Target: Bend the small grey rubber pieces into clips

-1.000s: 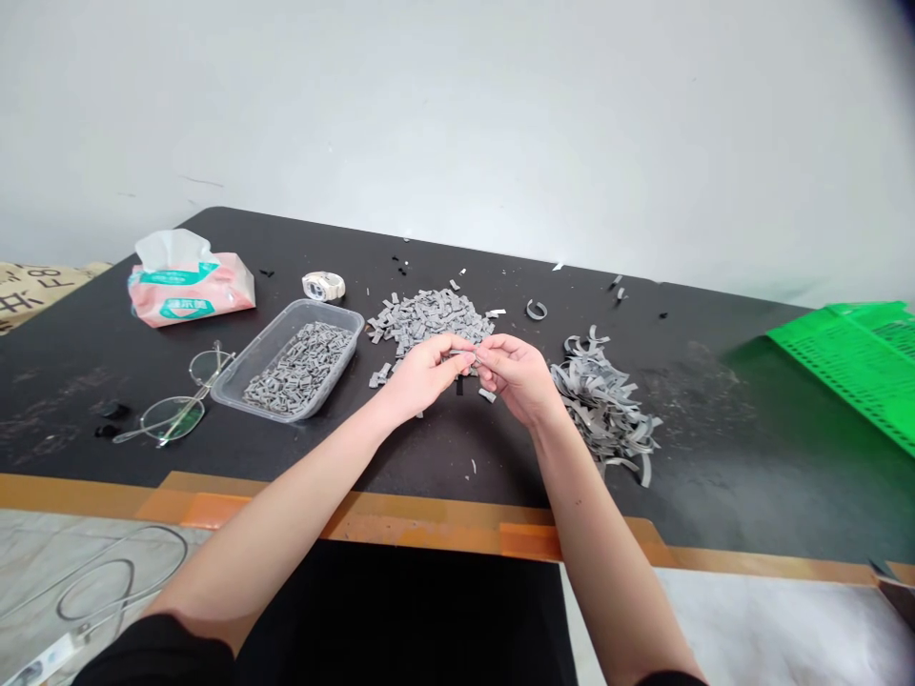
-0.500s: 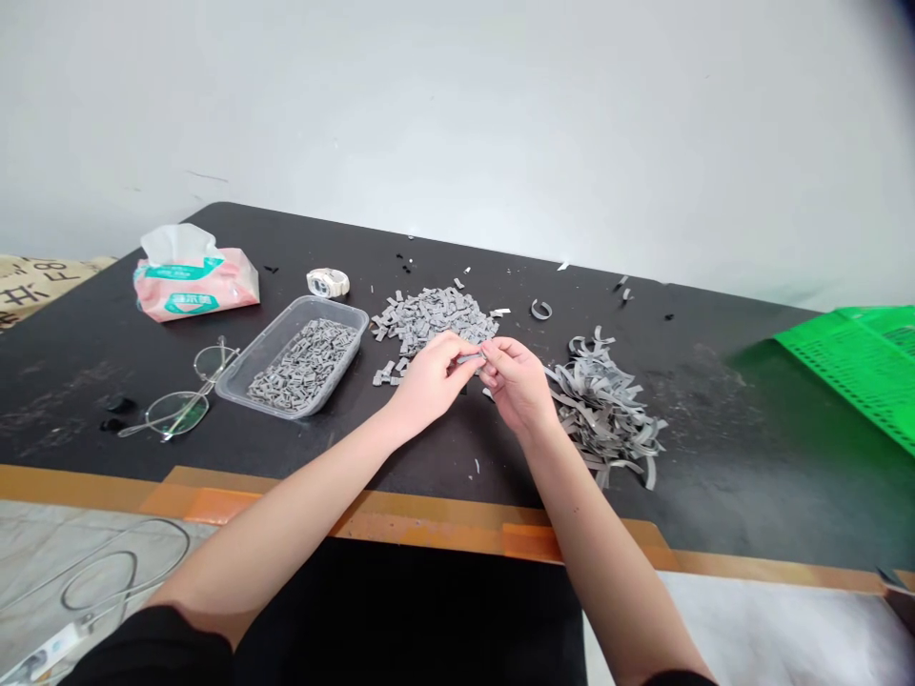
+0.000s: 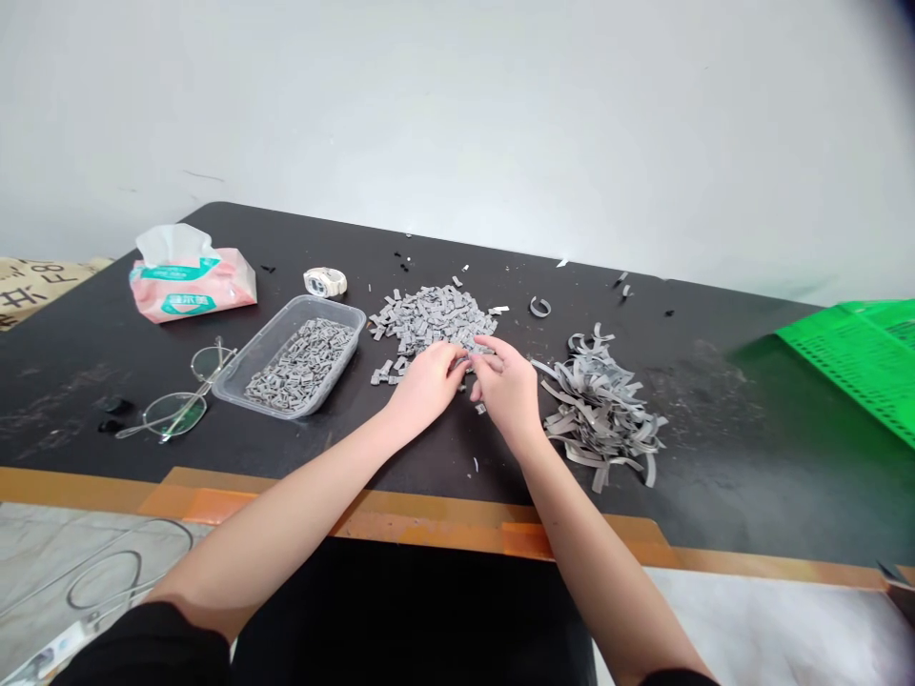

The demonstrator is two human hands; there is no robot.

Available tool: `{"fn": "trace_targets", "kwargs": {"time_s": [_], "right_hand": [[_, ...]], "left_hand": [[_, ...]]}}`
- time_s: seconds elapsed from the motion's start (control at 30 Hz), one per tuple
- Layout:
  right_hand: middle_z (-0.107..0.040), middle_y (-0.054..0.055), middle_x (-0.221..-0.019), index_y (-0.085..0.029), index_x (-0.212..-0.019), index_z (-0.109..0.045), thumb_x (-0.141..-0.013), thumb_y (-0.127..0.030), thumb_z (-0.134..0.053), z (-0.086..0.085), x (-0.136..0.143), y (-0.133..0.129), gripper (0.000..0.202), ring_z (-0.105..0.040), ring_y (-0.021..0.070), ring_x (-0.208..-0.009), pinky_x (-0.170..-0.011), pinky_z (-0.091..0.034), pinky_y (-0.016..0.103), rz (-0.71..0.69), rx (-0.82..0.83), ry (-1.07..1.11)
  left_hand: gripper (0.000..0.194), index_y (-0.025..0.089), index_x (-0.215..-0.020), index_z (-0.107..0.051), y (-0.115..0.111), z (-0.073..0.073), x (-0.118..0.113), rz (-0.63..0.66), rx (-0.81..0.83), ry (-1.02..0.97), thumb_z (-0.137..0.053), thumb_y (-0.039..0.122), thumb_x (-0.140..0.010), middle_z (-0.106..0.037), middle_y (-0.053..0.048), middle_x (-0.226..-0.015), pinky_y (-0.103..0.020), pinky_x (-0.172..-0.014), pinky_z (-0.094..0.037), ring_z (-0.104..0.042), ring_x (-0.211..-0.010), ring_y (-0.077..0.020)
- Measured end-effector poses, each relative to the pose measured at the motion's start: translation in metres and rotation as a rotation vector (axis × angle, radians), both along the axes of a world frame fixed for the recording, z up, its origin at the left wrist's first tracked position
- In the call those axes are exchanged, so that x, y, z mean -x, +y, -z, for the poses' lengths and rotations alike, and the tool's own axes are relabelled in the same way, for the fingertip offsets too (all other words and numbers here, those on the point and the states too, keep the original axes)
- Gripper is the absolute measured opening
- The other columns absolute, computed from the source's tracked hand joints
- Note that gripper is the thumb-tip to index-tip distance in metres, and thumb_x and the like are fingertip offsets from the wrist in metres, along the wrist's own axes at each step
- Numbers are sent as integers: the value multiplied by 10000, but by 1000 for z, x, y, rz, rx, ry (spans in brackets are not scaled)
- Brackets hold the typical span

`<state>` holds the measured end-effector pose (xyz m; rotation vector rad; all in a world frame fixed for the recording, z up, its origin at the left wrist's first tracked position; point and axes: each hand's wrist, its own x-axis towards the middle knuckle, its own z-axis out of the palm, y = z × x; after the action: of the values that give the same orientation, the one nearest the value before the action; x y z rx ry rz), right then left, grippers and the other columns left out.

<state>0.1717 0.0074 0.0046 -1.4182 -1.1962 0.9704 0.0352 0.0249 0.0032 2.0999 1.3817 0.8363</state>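
My left hand (image 3: 427,383) is pinched around a small grey piece, mostly hidden behind the fingertips. From the right, my right hand (image 3: 511,389) meets it, thumb and fingers closed on the same piece. Just beyond both hands spreads a pile of short flat grey pieces (image 3: 429,316). Beside my right wrist lies a heap of longer grey strips (image 3: 607,410), many of them curled. A clear plastic tub (image 3: 235,367) to the left of my left hand contains many small grey parts (image 3: 300,367).
Eyeglasses (image 3: 175,410) lie left of the tub, near a tissue pack (image 3: 193,286) and a white watch (image 3: 325,282). One curled strip (image 3: 539,307) lies apart at the back. A green perforated basket (image 3: 858,353) stands at the right. Orange tape (image 3: 429,524) covers the table's front edge.
My hands have shifted slightly left and stay close together. My right hand has turned, its back now facing up more. A small grey bit now shows below my right fingers.
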Motion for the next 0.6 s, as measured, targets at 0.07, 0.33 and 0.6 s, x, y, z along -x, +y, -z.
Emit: {"fn": "trace_targets", "kwargs": {"time_s": [0.07, 0.33, 0.6], "right_hand": [[-611, -67, -522, -191, -1091, -697, -841, -236, -609, 3, -1, 2, 270, -536, 120, -398, -507, -463, 263, -31, 25, -23], [-643, -45, -555, -165, -1032, -689, -745, -272, -686, 3, -11, 14, 306, -438, 82, -349, -397, -351, 228, -102, 106, 26], [-629, -37, -571, -158, -980, -675, -769, -346, -682, -4, -15, 12, 283, -441, 85, -401, -429, -372, 226, -45, 31, -20]], "left_hand": [[134, 164, -920, -677, 2, 3, 0, 16, 15, 33, -552, 161, -967, -653, -60, -901, -332, -821, -513, -648, -874, -217], [132, 170, -856, -652, 7, 4, 2, 50, 36, 80, -566, 175, -955, -650, -59, -881, -343, -814, -513, -640, -850, -222], [164, 185, -886, -669, 7, -10, 7, 60, 21, 50, -556, 262, -977, -655, -40, -870, -327, -824, -507, -625, -833, -201]]}}
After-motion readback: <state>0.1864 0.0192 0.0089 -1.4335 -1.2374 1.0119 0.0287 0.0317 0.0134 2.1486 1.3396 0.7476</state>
